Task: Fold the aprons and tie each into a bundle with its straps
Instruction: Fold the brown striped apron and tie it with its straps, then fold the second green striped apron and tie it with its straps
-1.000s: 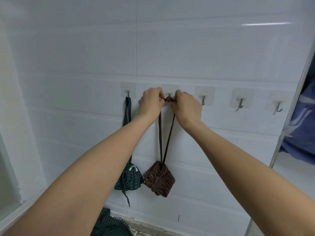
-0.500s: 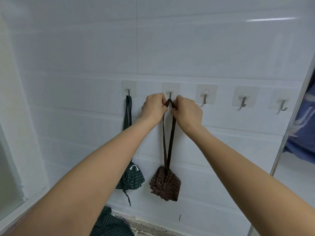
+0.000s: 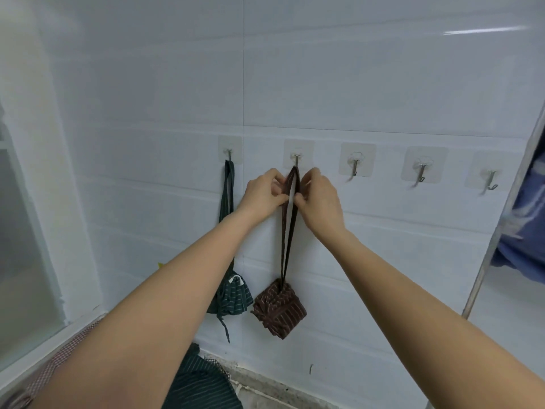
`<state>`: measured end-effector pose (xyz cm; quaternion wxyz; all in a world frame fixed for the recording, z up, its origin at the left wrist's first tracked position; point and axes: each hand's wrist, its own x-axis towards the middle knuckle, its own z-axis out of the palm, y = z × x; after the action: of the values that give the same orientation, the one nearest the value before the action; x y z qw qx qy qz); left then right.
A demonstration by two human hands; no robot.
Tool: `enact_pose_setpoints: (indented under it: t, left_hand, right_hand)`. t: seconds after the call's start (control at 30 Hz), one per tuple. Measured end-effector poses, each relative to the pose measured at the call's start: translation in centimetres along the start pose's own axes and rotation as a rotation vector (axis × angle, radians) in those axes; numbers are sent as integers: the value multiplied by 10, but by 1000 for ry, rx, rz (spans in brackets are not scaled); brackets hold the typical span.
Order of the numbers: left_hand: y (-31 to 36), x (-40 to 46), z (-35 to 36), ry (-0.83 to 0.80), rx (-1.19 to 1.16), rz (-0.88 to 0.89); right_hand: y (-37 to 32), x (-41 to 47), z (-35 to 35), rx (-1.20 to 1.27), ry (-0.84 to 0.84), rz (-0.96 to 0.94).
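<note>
Head view: a white tiled wall (image 3: 295,84) was seen, with a row of five adhesive hooks across it.
Left hand: the left hand (image 3: 262,194) was raised just below the second hook (image 3: 296,160), its fingers (image 3: 280,196) curled and pinching the left side of the brown strap (image 3: 287,231).
Right hand: the right hand (image 3: 320,196) was held against the strap's right side, fingers curled and pinching it, nearly touching the left hand.
Brown strap: it was looped over the second hook and hung straight down as two strands.
Brown bundle: the brown striped apron bundle (image 3: 278,309) was seen hanging from the strap's lower end, tilted, against the wall.
Green bundle: a green striped apron bundle (image 3: 231,296) was hung by its strap from the first hook (image 3: 229,153), just left of the brown one and partly hidden by the left forearm.
Other hooks: three hooks to the right were seen bare.
Bottom edge: dark striped cloth (image 3: 200,385) was seen below the bundles.
Right edge: blue fabric (image 3: 528,225) was seen behind a metal pole (image 3: 501,225).
</note>
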<state>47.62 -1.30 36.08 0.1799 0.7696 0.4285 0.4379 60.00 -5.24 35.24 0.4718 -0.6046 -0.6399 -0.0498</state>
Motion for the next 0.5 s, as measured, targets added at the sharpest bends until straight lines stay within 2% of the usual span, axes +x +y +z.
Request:
enact_pose_setpoints:
  t: [0.07,0.17,0.4,0.5]
  left_hand:
    - [-15,-17,-4,-12,-66,-60]
    - [-53,-54,-18,16,-12,-189]
    - [-175,-173,-67,131,122,-589]
    - [-224,-213,-82,160,179,-720]
  right_hand:
    - [2,-20,8,111,58,-53]
    - [3,-58,36,202,33,-144]
    - [-11,-145,142,260,-382,-258]
    - [-18,-171,188,226,-563,-249]
